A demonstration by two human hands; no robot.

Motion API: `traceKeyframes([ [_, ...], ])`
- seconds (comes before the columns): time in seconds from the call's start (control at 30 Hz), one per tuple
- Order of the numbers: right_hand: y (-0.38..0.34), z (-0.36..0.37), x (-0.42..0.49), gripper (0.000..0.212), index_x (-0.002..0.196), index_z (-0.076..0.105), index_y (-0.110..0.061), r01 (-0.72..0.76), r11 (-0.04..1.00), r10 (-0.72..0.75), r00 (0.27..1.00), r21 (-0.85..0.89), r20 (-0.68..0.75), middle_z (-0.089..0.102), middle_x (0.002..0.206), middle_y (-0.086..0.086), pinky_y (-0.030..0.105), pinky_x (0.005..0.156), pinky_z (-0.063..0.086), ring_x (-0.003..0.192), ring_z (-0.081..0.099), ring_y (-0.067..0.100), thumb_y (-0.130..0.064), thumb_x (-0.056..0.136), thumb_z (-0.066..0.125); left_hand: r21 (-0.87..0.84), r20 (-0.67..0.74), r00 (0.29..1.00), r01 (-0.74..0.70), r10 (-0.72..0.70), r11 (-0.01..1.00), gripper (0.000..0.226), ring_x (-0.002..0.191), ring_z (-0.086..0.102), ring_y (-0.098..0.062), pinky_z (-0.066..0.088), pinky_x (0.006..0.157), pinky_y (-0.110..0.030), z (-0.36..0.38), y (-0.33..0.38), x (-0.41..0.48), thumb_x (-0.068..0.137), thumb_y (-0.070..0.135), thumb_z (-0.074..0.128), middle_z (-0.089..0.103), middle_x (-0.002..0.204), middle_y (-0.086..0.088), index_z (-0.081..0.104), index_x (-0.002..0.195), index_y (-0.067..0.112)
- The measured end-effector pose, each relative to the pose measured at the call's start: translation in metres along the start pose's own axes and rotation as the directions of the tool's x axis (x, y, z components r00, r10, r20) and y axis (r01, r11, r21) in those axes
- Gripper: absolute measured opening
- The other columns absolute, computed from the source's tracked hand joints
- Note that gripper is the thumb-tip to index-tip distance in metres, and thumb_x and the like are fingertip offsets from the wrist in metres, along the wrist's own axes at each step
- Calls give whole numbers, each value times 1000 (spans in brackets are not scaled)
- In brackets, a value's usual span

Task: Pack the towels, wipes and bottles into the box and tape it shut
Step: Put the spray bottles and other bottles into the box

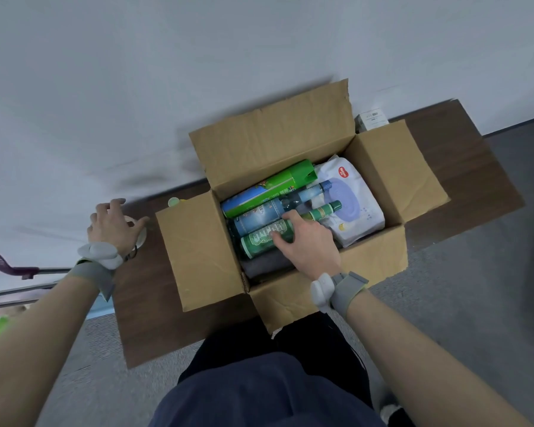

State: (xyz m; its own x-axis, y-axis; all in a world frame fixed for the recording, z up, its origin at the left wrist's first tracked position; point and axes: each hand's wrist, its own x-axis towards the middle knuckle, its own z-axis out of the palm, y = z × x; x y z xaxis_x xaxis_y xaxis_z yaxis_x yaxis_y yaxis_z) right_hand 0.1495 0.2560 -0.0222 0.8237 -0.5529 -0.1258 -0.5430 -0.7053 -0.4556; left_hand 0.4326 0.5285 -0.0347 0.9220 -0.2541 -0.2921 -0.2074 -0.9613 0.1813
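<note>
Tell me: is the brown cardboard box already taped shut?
No, the brown cardboard box has its flaps spread open, with the white wipes pack visible inside.

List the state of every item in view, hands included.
box, open, flaps spread out
green spray can, lying inside box
blue bottle, lying inside box
green bottle, lying inside, gripped by right hand
wipes pack, inside box
towel, under bottles
tape roll, on table, gripped by left hand
</note>
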Motion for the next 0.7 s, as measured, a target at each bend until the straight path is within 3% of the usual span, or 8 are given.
traceKeyframes([
  [0.17,-1,1,0,44,125,54,-26,1,1000,-1,1000,-12,-5,51,75,-12,37,63,44,81,68,26,-59,96,55,-145,24,981,-188,193,972,69,128,48,-41,46,101,-56,-1,6,-2,84,22,81,50,138,-18,47,144,19],
  [0.23,0,1,0,44,125,55,-25,3,1000,-3,1000,-16,-10,51,74,-11,37,63,43,80,68,26,-59,96,56,-215,46,935,-334,352,917,64,121,55,-34,49,96,-51,-1,14,-4,86,13,77,52,134,-8,51,142,28],
  [0.33,0,1,-1,44,125,54,-25,-2,1000,2,1000,-22,-9,51,74,-11,37,63,46,79,67,25,-59,96,56,-343,123,855,-440,504,830,62,121,56,-26,45,105,-45,0,29,-3,92,5,69,52,133,-3,52,145,34],
  [0.5,0,1,0,44,124,54,-26,-1,1000,1,1000,-22,-14,55,75,-9,37,63,46,80,68,26,-59,95,56,-403,176,783,-495,596,770,60,122,57,-27,43,108,-44,-3,50,0,90,-7,64,58,129,-9,58,136,31],
  [0.6,1,2,0,44,123,54,-26,6,1000,-6,1000,-24,-25,67,81,-2,37,63,44,83,69,28,-59,95,57,-407,135,830,-452,542,794,49,113,62,-32,47,99,-39,0,52,0,87,-11,64,67,119,-12,62,118,27],
  [0.7,2,3,0,43,123,53,-26,2,1000,-3,1000,-21,-16,63,80,-5,38,65,46,83,68,27,-60,95,55,-440,108,880,-375,463,816,42,111,64,-27,46,95,-32,5,50,0,87,-9,61,71,116,-6,69,115,21],
])
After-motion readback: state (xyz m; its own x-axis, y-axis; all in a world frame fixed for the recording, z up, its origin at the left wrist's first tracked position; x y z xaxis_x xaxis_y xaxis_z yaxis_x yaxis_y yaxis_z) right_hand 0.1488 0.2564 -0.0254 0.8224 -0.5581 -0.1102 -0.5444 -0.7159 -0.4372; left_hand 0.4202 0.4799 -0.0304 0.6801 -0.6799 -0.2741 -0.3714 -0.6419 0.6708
